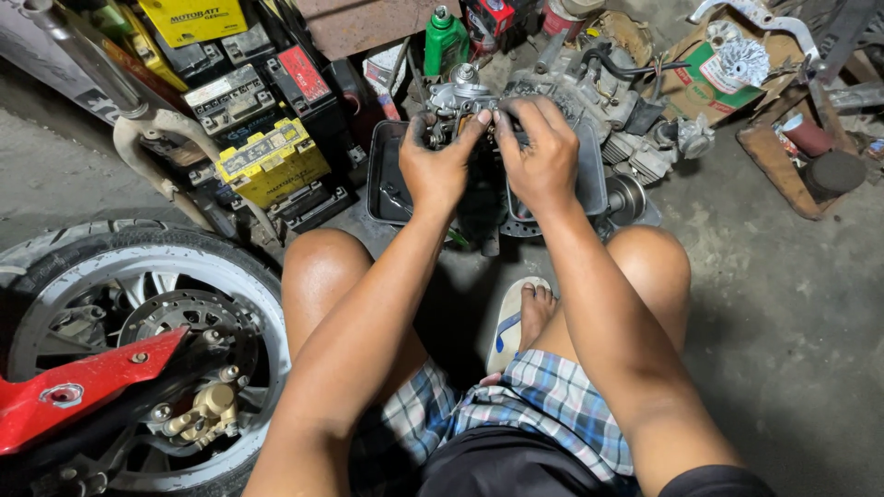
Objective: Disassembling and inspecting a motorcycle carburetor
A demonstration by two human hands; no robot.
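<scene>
Both hands, left (435, 166) and right (543, 156), grip a carburetor (458, 99); grey concrete floor (783, 304), cluttered workshop

Head camera looks steeply down, close above the hands (488, 156).

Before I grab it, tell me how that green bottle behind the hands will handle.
The green bottle looks like stiff plastic, so it should hold shape. Tall and narrow, it may tip if nudged. It stands among oily parts, so it could be slippery. How full or heavy it is cannot be told.

Motorcycle wheel (138, 340) lower left; stacked batteries (267, 161) upper left; green bottle (444, 41) top; engine block (617, 110); cardboard box (709, 78).
</scene>
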